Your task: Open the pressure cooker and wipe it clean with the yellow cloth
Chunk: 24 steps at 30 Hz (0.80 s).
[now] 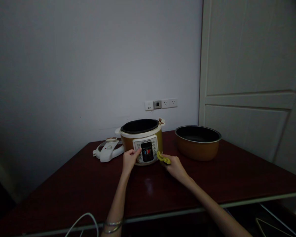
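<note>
An electric pressure cooker (128, 141) with a white control panel stands lidless on the dark red table, its black inside showing. My left hand (130, 161) is against the lower left of its front, the thumb on the panel's edge and the other fingers curled at the cooker's side. Bunched in my right hand (175, 167) is a yellow-green cloth (163, 158), pressed at the panel's lower right edge. Part of the cloth is hidden by the fingers. Left of the cooker lies its white lid (109, 150).
To the right on the table (88, 191) stands a round orange-brown pot (198, 149) with a dark inside. Wall sockets (169, 103) are behind the cooker. A white cable (86, 215) loops at the near left edge, and a white panelled door (249, 75) borders the right side.
</note>
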### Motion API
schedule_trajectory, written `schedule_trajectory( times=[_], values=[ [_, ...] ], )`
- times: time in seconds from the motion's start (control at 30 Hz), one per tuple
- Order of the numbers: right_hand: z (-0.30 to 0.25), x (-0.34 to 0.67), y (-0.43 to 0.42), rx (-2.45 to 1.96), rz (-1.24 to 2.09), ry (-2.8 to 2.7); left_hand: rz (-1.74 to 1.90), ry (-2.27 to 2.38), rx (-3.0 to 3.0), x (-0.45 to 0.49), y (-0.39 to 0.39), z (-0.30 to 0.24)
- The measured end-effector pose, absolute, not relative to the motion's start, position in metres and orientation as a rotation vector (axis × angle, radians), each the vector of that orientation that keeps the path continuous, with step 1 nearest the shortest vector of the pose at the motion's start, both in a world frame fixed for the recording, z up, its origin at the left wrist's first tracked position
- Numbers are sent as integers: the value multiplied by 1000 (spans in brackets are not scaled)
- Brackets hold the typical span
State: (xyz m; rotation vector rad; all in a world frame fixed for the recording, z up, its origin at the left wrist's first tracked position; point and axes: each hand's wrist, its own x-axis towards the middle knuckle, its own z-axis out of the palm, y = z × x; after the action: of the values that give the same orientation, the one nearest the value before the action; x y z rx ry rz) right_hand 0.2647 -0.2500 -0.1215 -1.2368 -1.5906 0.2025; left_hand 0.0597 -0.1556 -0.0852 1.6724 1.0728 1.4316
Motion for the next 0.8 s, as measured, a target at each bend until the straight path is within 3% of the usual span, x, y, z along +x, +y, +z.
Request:
schedule_trajectory(
  times=[0.2, 0.4, 0.53, 0.8],
  values=[
    [-99, 269, -255, -1156, 205, -1429, 1533, 1163, 1541, 42, -151, -60],
    [-99, 261, -254, -1103, 83, -1379, 1896, 1300, 1357, 15, -110, -10],
    [-104, 251, -253, -1042, 6, -1367, 1790, 1600, 1456, 0, -72, 7],
    [-99, 256, -246, -1072, 42, -1256, 1547, 1645, 1647, -6, -36, 17]
  ],
)
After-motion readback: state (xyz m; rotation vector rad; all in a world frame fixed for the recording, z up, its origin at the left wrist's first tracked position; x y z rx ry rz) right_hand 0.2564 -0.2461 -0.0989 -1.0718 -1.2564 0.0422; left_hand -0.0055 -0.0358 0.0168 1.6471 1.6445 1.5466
